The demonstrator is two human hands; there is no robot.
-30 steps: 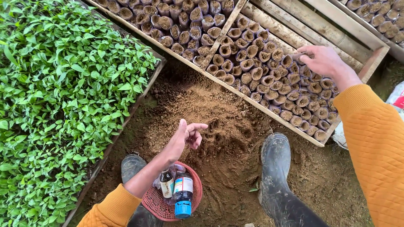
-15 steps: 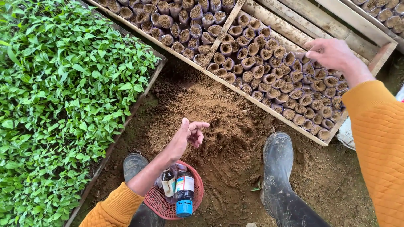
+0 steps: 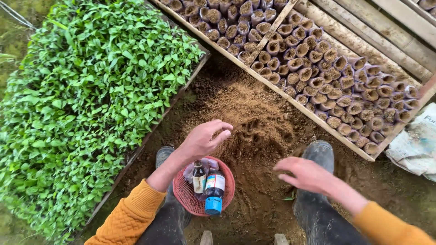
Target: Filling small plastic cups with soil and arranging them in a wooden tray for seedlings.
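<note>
- The right hand (image 3: 309, 174) has come away from the wooden frame of soil-filled seedling tubes (image 3: 336, 86), where it reached half a second ago, and now hangs low over the loose brown soil (image 3: 254, 122), just in front of the right rubber boot (image 3: 318, 156).
- Its fingers (image 3: 284, 164) point left, slightly spread and relaxed, palm down; nothing shows between them, so the hand looks empty after its visit to the tubes.
- The left hand (image 3: 202, 139) has barely moved: it stays raised above the small red basket (image 3: 188, 197), wrist bent, palm turned toward the soil heap.
- Its fingers (image 3: 222, 135) are loosely curled, tips drawn near the thumb; whether they pinch anything small cannot be told.
- Just below those fingers the basket holds a dark brown bottle (image 3: 199, 178) and a larger bottle with a blue cap (image 3: 213, 190).
- Left of the left hand's fingers lies the bed of green seedlings (image 3: 91, 100); beyond both hands runs the frame of tubes.
- Both forearms wear orange quilted sleeves (image 3: 131, 218).
</note>
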